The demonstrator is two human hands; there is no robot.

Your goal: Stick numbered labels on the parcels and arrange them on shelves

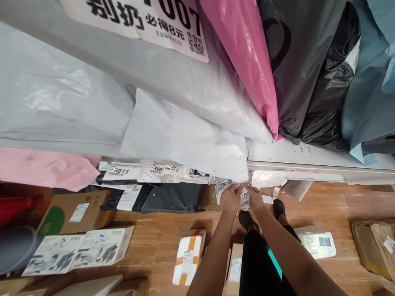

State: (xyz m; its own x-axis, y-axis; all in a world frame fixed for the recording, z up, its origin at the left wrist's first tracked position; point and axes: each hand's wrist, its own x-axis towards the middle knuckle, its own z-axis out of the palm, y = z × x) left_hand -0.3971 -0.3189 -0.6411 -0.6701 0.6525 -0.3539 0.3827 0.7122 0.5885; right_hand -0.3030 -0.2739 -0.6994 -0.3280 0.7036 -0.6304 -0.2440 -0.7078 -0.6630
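Note:
Low in front of the shelf, my left hand (230,199) and my right hand (254,197) are close together. Between them is a strip of white number labels (245,199), with 1004 and 1005 readable on it. Both sets of fingers are closed at the strip's upper part, one hand at each side. To the left of my left hand, a label marked 1002 (221,186) hangs near a parcel. A white mailer bag (188,135) droops over the shelf edge just above my hands.
Above, the white shelf (308,158) bears grey bags, a pink bag (247,53) and black bags (330,90). Lower left are labelled parcels (121,172) and a cardboard box (74,209). On the wooden floor lie a taped white box (188,259) and a brown carton (375,246).

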